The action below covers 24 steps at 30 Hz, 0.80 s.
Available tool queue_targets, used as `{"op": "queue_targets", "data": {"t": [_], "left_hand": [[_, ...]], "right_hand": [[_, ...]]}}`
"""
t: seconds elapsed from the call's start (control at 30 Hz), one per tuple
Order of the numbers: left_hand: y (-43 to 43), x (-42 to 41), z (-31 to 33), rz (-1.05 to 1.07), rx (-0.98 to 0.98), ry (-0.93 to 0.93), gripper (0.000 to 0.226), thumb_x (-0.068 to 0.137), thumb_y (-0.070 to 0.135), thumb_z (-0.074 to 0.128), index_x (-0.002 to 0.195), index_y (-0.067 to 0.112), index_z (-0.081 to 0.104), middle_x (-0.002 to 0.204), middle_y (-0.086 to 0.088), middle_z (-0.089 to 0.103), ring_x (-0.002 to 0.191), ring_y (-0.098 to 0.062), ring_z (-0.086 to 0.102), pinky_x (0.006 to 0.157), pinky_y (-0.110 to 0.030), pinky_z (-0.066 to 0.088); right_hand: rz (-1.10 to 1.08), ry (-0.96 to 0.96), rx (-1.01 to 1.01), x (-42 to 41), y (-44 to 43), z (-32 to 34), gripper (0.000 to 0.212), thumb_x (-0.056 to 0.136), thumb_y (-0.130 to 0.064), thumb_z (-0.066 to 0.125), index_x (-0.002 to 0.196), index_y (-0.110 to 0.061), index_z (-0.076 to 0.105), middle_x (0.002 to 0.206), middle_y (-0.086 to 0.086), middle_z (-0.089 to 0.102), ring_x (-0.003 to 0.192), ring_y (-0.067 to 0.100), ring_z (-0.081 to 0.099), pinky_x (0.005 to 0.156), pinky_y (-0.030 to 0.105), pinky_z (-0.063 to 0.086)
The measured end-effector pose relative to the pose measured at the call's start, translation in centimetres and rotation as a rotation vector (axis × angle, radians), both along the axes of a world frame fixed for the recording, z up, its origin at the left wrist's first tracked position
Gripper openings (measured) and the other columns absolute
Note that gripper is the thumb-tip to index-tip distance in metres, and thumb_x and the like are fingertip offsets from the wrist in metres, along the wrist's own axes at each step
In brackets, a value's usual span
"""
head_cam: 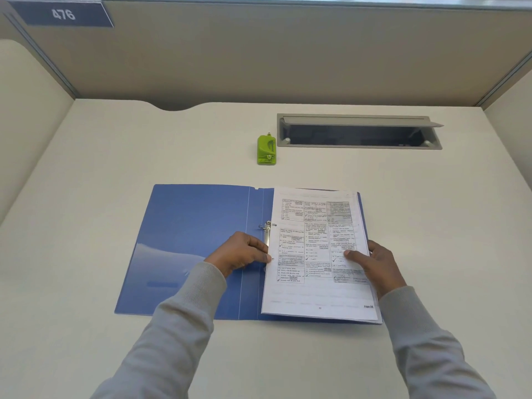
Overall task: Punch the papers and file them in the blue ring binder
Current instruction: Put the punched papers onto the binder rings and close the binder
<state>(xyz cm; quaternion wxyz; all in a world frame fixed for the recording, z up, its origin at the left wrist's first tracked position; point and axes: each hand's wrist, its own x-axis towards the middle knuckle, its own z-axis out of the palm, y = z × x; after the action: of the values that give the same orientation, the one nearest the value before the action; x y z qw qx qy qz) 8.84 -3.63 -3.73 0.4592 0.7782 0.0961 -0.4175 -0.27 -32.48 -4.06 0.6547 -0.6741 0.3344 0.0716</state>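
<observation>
The ring binder (184, 249) is mid blue, its inner cover paler where light falls across it, with a silver ring (266, 226) at the spine. The papers (316, 254) are white, printed in black boxed text with a few grey-shaded panels (and dark tick marks). The hole punch (267, 150) is lime green. The desk (144, 154) is cream and the sleeves (184, 312) are light grey. The sign (63, 14) is slate blue with white numerals.
</observation>
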Motion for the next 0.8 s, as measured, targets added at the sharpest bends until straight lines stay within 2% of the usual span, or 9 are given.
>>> {"op": "queue_targets", "data": {"t": [0.13,0.3,0.5,0.63,0.8], "left_hand": [[0.0,-0.3,-0.1,0.004,-0.035,0.009,0.013,0.087,0.010,0.078,0.099,0.010,0.076,0.102,-0.003,0.075,0.088,-0.014,0.063,0.068,-0.020,0.048],[0.2,-0.6,-0.4,0.021,-0.073,0.004,0.010,0.088,0.009,0.077,0.097,0.012,0.076,0.109,-0.006,0.077,0.104,-0.022,0.067,0.081,-0.027,0.051],[0.6,-0.4,-0.5,0.019,-0.101,0.021,0.008,0.088,0.009,0.077,0.095,0.013,0.076,0.107,-0.005,0.078,0.109,-0.025,0.068,0.090,-0.032,0.053],[0.6,-0.3,-0.3,0.027,-0.102,0.042,0.006,0.090,0.008,0.074,0.095,0.010,0.076,0.109,-0.006,0.077,0.101,-0.021,0.066,0.085,-0.030,0.049],[0.6,-0.4,-0.5,0.069,-0.110,0.040,0.007,0.089,0.007,0.072,0.096,0.006,0.075,0.099,-0.007,0.076,0.082,-0.015,0.062,0.075,-0.024,0.049]], "right_hand": [[0.005,0.003,0.026,-0.1,-0.1,0.3,0.027,0.086,0.000,0.076,0.109,-0.012,0.074,0.108,0.011,0.080,0.096,0.033,0.077,0.091,0.049,0.060],[0.014,0.003,0.176,-0.3,0.1,1.1,0.028,0.088,-0.001,0.074,0.115,-0.008,0.071,0.107,0.014,0.080,0.093,0.036,0.078,0.075,0.042,0.065],[0.077,0.023,0.237,-0.5,0.4,1.3,0.038,0.088,0.001,0.074,0.125,-0.004,0.068,0.113,0.016,0.078,0.100,0.038,0.076,0.082,0.047,0.064],[0.102,0.024,0.236,-0.5,0.4,1.3,0.038,0.087,0.003,0.073,0.124,-0.004,0.069,0.113,0.016,0.078,0.100,0.038,0.076,0.088,0.051,0.062],[0.135,0.018,0.190,-0.4,0.3,0.6,0.042,0.085,0.004,0.075,0.125,-0.005,0.069,0.116,0.016,0.077,0.104,0.039,0.075,0.098,0.059,0.056]]}}
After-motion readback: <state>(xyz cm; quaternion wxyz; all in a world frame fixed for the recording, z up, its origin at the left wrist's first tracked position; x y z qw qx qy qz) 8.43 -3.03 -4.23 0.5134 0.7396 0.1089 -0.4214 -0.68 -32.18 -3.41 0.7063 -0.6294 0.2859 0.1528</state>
